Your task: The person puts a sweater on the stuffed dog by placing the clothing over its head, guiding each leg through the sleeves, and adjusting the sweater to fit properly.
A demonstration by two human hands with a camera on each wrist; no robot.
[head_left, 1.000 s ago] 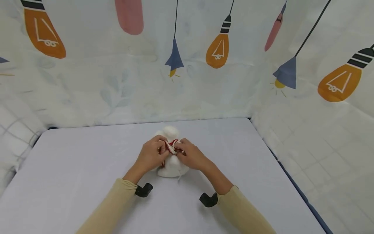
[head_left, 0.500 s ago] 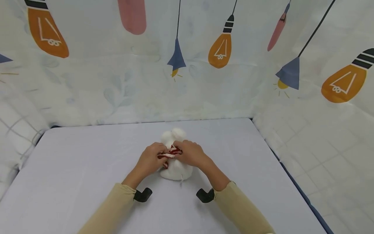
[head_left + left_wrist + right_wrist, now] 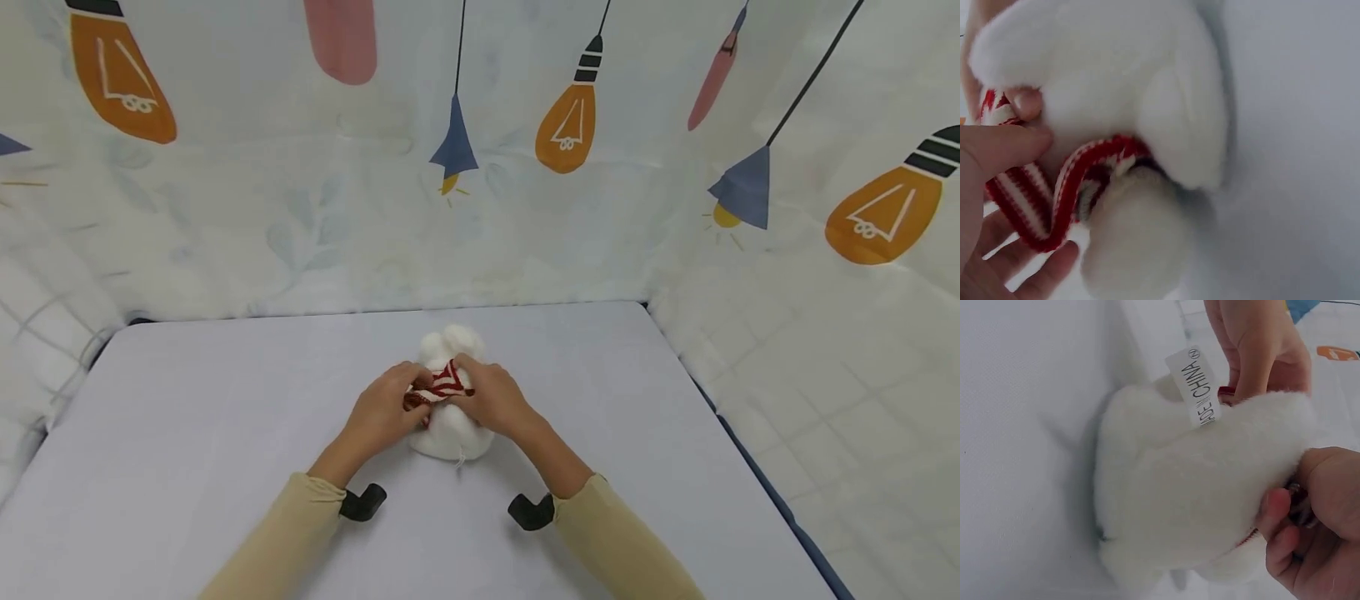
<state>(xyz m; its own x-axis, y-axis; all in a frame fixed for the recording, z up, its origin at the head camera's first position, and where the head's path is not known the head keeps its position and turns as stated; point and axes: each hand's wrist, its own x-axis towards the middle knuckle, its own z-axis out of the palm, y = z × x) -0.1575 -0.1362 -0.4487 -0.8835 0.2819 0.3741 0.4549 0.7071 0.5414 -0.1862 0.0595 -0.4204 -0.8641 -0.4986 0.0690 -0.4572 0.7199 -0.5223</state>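
A white plush toy [image 3: 450,440] sits on the table between the two hands, its furry body filling much of both wrist views. Around its neck runs a red-and-white striped knitted scarf [image 3: 448,382]. The left hand [image 3: 381,407] pinches the scarf on the left side, its thumb [image 3: 1007,149] over the knit and its fingers beyond the folded band. On the other side, the right hand [image 3: 495,396] grips the scarf with curled fingers [image 3: 1282,540], close against the plush. A white "MADE IN CHINA" label [image 3: 1194,387] sticks out from the toy.
A white-covered table [image 3: 225,400] spreads around the toy. Pale curtains [image 3: 360,225] printed with lamps and bulbs stand behind it and at the sides. A black wrist mount [image 3: 363,502] juts from the left sleeve, another black mount [image 3: 531,512] from the right.
The scarf was a narrow twisted strip between the hands and now spreads as a wider striped band. Both hands came slightly lower at first, and the right fingers have shifted along the scarf.
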